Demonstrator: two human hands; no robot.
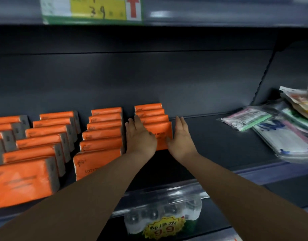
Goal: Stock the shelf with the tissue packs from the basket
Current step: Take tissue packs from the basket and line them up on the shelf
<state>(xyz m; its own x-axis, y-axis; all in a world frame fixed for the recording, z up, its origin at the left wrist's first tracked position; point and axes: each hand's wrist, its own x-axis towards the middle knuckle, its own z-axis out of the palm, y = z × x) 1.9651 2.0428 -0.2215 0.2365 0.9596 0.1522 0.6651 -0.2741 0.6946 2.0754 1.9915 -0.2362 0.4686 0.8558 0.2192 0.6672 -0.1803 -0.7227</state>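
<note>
At the centre of the frame the front tissue pack (161, 134) stands at the head of a short row of orange packs (149, 112) running back along the shelf (219, 145); its long side lies left to right, so its two short ends face the hands; the left hand (140, 138) lies against the left end, fingers straight and close together; the right hand (182, 136) touches the right end, fingers likewise straight and together; neither is nearer; I'd judge the coming move a squaring push straight back; the basket is out of sight.
</note>
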